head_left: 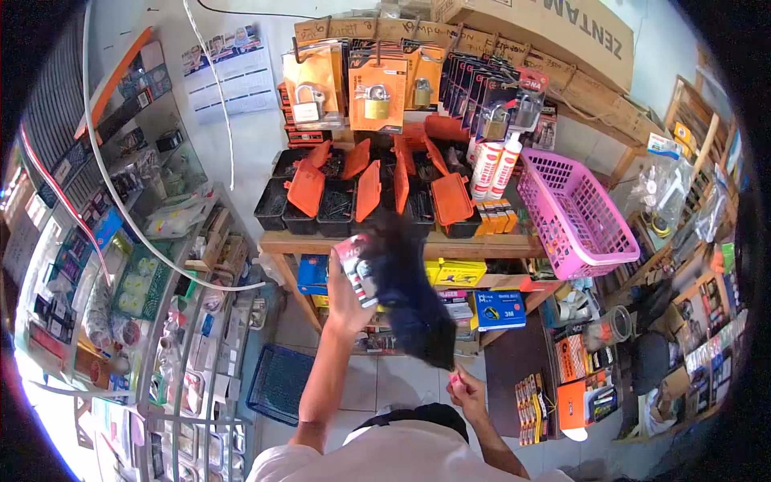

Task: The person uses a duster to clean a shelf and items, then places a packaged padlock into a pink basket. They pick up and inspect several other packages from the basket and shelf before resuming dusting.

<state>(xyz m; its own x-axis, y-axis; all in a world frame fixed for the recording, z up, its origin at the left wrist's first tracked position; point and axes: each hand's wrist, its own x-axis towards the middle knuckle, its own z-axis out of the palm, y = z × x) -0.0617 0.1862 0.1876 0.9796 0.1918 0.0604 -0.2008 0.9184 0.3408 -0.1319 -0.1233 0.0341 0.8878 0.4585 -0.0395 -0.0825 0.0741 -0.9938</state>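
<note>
My left hand (345, 301) is raised in front of the shelf, fingers closed around a padlock pack (358, 269) with a red and white card. Part of this pack is covered by a dark, blurred duster (418, 309) that overlaps it. The duster's pink handle (454, 377) is gripped low down by my right hand (467, 391). Behind the duster's upper end stand black bins (336, 205) with orange lids, holding screws or nails.
Carded padlocks (376, 104) hang from a wooden rail above the bins. White sealant bottles (499, 169) and a pink basket (578, 213) stand to the right. Glass display shelves (152, 281) line the left side. A dark blue crate (277, 384) sits on the floor.
</note>
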